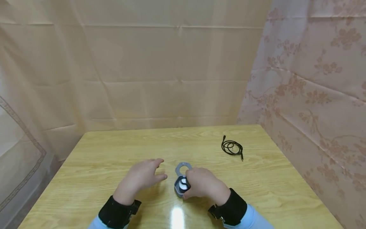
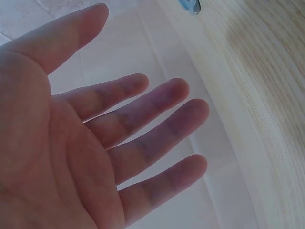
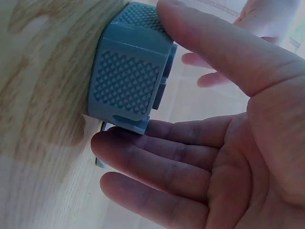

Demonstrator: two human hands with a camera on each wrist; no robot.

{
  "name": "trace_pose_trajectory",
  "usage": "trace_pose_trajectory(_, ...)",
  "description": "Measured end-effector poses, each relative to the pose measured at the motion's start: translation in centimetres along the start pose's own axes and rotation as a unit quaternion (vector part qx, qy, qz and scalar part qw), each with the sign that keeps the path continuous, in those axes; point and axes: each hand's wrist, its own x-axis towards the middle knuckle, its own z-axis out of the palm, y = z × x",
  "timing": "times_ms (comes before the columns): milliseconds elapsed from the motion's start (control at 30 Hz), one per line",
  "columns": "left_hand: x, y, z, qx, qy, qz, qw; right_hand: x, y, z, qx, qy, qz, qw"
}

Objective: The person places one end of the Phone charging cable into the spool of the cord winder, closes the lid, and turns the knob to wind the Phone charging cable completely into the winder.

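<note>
A small grey hexagonal container (image 1: 178,191) stands on the table, its ring-shaped lid (image 1: 177,170) folded back on the far side. Inside it shows something white and black (image 1: 183,184). The right hand (image 1: 201,183) grips the container from the right, thumb at the near side and fingers at the far side. Up close in the right wrist view, the container's walls (image 3: 126,81) carry a studded texture. To the left, apart from the container, hovers the left hand (image 1: 143,176) with fingers spread and nothing held; its palm (image 2: 81,157) faces the camera in the left wrist view.
A coiled black cable (image 1: 232,148) lies on the wooden table (image 1: 114,146) toward the back right. Beige cloth (image 1: 160,76) hangs behind the table, and a floral curtain (image 1: 308,95) hangs along the right.
</note>
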Motion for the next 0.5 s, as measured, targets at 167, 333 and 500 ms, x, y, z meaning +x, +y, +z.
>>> trace_pose_trajectory(167,-0.1,0.1,-0.1,-0.001,-0.006,-0.003,1.0000,-0.3,0.0,0.0,0.002,0.007,0.000,1.0000)
trace_pose_trajectory(333,-0.2,0.1,-0.2,-0.005,-0.010,-0.008,0.9999,-1.1,0.8,-0.5,0.024,0.032,-0.009,0.9992)
trace_pose_trajectory(500,-0.1,0.1,-0.8,-0.025,-0.008,-0.016,0.9995,-1.9,1.8,-2.1,0.049,0.056,-0.005,0.9972)
